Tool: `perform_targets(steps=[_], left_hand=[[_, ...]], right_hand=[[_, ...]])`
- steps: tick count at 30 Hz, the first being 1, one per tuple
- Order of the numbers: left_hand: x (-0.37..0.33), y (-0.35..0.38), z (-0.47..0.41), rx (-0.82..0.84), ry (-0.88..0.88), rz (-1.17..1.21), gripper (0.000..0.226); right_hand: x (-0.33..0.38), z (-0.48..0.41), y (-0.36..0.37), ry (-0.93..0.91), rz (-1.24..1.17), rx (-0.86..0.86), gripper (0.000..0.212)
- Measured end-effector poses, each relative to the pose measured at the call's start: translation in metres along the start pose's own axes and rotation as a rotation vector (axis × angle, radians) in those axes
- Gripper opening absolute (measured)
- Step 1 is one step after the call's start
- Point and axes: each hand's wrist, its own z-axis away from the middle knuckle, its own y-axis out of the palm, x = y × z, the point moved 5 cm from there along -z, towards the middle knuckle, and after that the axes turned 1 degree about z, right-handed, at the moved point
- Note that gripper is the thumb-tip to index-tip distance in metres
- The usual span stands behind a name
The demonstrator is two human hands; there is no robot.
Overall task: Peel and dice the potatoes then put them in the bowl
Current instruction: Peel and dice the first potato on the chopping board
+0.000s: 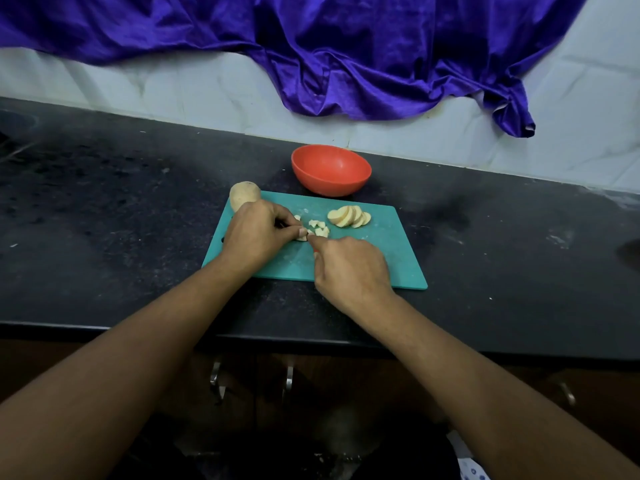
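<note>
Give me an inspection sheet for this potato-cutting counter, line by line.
Surface: black speckled stone counter; teal plastic cutting board on it.
Job's things: whole tan potato at board's far-left corner; fanned pale potato slices and small diced pieces on board; round orange-red bowl behind board, no potato seen inside.
Clutter: white specks on counter.
Grippers: left hand pinches a potato piece; right hand grips a mostly hidden red-handled knife.
Cables: nothing seen.
Surroundings: purple satin cloth over white tiled wall.
</note>
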Motion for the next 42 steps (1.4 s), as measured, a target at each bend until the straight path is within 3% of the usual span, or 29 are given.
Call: perform_targets(steps=[3, 7, 10, 13, 16, 20, 42], left_hand=[[-0.001, 0.000, 0.001, 0.000, -0.005, -0.001, 0.008], [0.000, -0.001, 0.000, 0.012, -0.011, -0.014, 0.009], [-0.001, -0.001, 0.001, 0.000, -0.027, -0.005, 0.012], [-0.002, -0.004, 0.003, 0.008, -0.021, -0.029, 0.021], [-0.001, -0.007, 0.006, 0.072, -0.007, -0.022, 0.013], [0.003, -0.007, 0.006, 0.129, -0.022, 0.044, 0.028], [0.006, -0.004, 0.001, 0.052, -0.006, 0.007, 0.019]], right_hand=[[-0.009, 0.001, -0.001, 0.012, -0.060, 0.015, 0.041], [-0.039, 0.000, 0.008, 0.217, -0.498, 0.060, 0.030], [-0.051, -0.001, 0.010, 0.298, -0.622, 0.024, 0.028], [-0.048, 0.000, 0.003, 0.279, -0.612, -0.007, 0.028], [-0.042, -0.002, -0.003, 0.252, -0.544, -0.026, 0.030], [-0.027, -0.003, -0.010, 0.214, -0.393, -0.009, 0.036], [0.004, -0.007, -0.005, 0.110, -0.144, -0.023, 0.036]])
